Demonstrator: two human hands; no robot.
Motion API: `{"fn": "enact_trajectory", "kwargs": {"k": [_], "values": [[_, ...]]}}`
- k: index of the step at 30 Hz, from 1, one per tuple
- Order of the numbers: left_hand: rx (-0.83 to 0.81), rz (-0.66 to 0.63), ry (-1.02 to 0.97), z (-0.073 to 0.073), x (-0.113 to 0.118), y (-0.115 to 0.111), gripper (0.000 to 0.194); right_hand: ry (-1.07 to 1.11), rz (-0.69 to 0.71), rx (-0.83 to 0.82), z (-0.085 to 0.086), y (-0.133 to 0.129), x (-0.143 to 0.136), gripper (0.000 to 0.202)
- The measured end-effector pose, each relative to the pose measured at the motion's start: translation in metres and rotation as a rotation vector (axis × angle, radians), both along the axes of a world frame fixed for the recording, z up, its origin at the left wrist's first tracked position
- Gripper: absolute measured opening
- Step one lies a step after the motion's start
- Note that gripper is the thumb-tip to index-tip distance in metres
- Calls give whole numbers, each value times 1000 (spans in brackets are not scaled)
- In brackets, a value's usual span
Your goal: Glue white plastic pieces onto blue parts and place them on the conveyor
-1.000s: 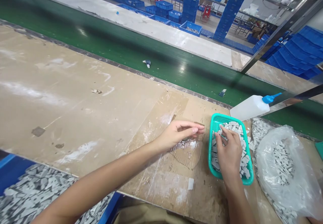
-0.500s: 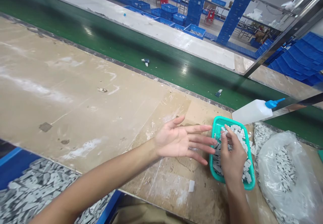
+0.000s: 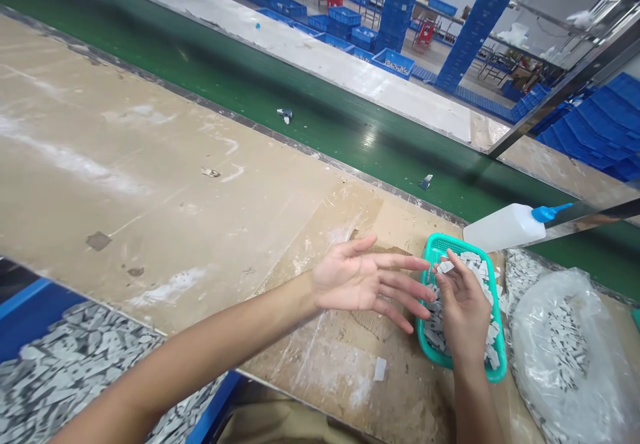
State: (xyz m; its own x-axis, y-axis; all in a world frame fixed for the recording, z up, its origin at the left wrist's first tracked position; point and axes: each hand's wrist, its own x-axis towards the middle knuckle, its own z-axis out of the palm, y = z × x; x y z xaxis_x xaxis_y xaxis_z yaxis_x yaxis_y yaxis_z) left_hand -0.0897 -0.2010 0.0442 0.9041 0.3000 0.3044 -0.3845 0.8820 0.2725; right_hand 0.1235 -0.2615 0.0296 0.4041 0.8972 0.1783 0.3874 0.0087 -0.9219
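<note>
My left hand (image 3: 373, 281) is stretched out palm up, fingers spread and nothing lying on the palm. Its fingertips reach the left rim of a green plastic basket (image 3: 427, 351). Over that basket, my right hand (image 3: 465, 307) has thumb and fingers drawn together at a small flat white piece (image 3: 445, 267). Many similar white and grey pieces (image 3: 493, 354) fill the basket below, partly hidden by the hand. One loose white piece (image 3: 380, 369) lies on the worktable (image 3: 280, 231) left of the basket.
A white squeeze bottle (image 3: 505, 226) with a blue nozzle lies behind the basket. To the right is a clear plastic bag (image 3: 530, 324) of small pieces. A blue crate (image 3: 30, 304) of grey pieces stands at lower left. Small parts (image 3: 426, 182) ride the green conveyor (image 3: 330, 114).
The parts on the conveyor have shifted left against the table. My right fingers have moved slightly, and the white piece at their tips shows more clearly. My left hand stays open.
</note>
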Motion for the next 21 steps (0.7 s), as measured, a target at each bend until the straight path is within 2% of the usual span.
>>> {"fn": "enact_trajectory", "kwargs": {"k": [8,11,13,15,17,19,21], "values": [[34,80,136,-1,1,5,58,149,57,-52,1,1,-1,55],[108,178,338,-3,3,9,56,153,79,-59,4,2,-2,52],[210,327,572,-4,5,14,52,187,87,-60,7,3,-2,48],[384,569,862,-4,7,23,43,282,106,-49,10,4,-2,46],[673,836,1129,-1,11,39,33,416,137,-45,11,5,-1,49],[1034,1050,1290,1,18,63,27,534,154,-73,12,6,0,54],[1329,1169,1350,0,30,96,28,611,146,-110,12,6,2,57]]}}
